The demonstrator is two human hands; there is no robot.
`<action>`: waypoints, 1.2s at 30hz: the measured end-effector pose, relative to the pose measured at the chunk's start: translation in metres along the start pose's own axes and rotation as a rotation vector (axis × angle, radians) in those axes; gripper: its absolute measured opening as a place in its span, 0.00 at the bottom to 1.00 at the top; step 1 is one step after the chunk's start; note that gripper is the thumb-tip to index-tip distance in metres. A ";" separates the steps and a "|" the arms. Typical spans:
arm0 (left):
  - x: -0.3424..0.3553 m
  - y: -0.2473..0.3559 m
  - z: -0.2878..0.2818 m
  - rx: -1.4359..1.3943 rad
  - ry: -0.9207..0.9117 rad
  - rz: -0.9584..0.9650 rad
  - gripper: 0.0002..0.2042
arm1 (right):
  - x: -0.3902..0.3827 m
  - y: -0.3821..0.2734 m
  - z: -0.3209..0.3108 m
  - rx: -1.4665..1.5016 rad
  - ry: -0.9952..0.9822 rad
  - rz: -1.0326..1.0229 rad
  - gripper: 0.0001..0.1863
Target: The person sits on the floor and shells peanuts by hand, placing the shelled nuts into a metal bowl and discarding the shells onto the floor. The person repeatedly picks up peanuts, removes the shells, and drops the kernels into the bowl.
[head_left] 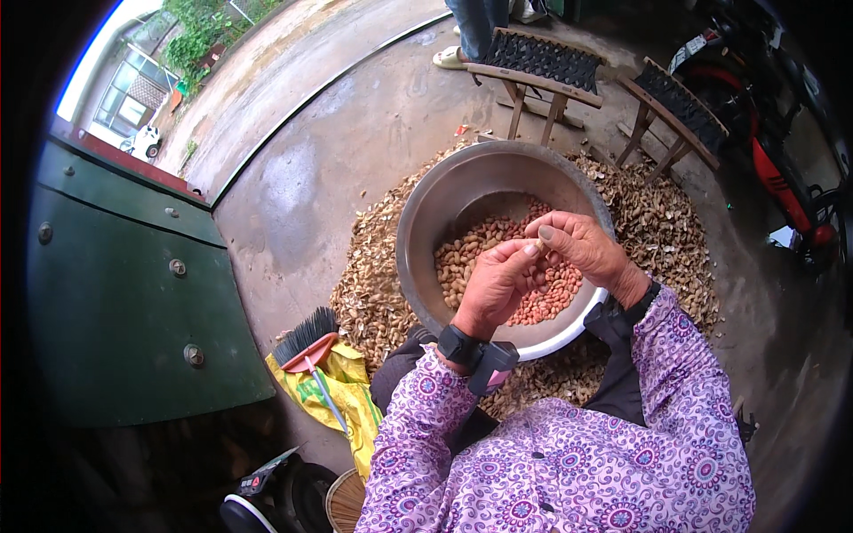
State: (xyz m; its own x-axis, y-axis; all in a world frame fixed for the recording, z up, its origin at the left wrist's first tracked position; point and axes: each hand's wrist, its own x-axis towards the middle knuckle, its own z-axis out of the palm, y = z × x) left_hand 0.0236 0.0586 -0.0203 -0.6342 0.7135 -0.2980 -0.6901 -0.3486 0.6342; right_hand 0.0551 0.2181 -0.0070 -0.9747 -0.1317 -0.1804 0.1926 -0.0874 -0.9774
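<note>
Over a wide metal basin my two hands meet fingertip to fingertip. My left hand is closed, its thumb and forefinger pinching a peanut, mostly covered by the fingers. From the other side my right hand pinches the same peanut between thumb and forefinger. Unshelled peanuts lie in the left part of the basin. Reddish shelled peanut kernels fill the right and near part, partly hidden beneath my hands.
Broken peanut shells are heaped around the basin. A broom lies on a yellow sack at left. Two low woven-top stools stand beyond the basin, near another person's legs. A red-and-black motorbike is at right; a green metal panel, left.
</note>
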 end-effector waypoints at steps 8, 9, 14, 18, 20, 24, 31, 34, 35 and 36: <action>0.001 -0.002 -0.005 0.049 -0.015 0.078 0.10 | 0.006 0.008 0.007 0.142 0.003 0.020 0.21; 0.002 -0.002 -0.006 0.128 -0.043 0.102 0.10 | 0.005 0.005 0.008 0.140 0.005 0.027 0.19; 0.001 -0.005 -0.005 0.196 -0.041 0.167 0.09 | 0.004 0.013 0.009 0.281 -0.037 0.047 0.19; -0.003 -0.002 0.000 0.182 -0.051 0.183 0.09 | 0.001 0.013 0.012 0.394 -0.133 0.033 0.26; -0.002 -0.002 0.000 0.208 -0.043 0.183 0.09 | 0.002 0.017 0.014 0.324 -0.159 0.001 0.30; -0.006 -0.001 0.003 0.243 0.024 0.228 0.05 | 0.001 0.021 0.020 0.170 -0.235 -0.035 0.46; -0.009 0.000 0.000 0.410 0.016 0.309 0.07 | 0.000 0.008 0.035 0.239 -0.220 -0.051 0.58; -0.010 0.000 -0.003 0.472 0.007 0.329 0.06 | -0.001 0.007 0.037 0.269 -0.251 -0.040 0.54; -0.011 0.000 -0.001 0.473 0.006 0.328 0.06 | -0.001 0.009 0.037 0.270 -0.249 -0.041 0.54; -0.012 -0.001 0.002 0.466 0.023 0.355 0.04 | 0.000 0.010 0.038 0.248 -0.239 -0.055 0.52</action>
State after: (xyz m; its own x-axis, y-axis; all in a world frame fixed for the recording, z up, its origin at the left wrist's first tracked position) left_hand 0.0326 0.0516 -0.0156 -0.8098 0.5863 -0.0222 -0.2114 -0.2563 0.9432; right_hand 0.0615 0.1800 -0.0128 -0.9360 -0.3452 -0.0688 0.1911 -0.3342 -0.9229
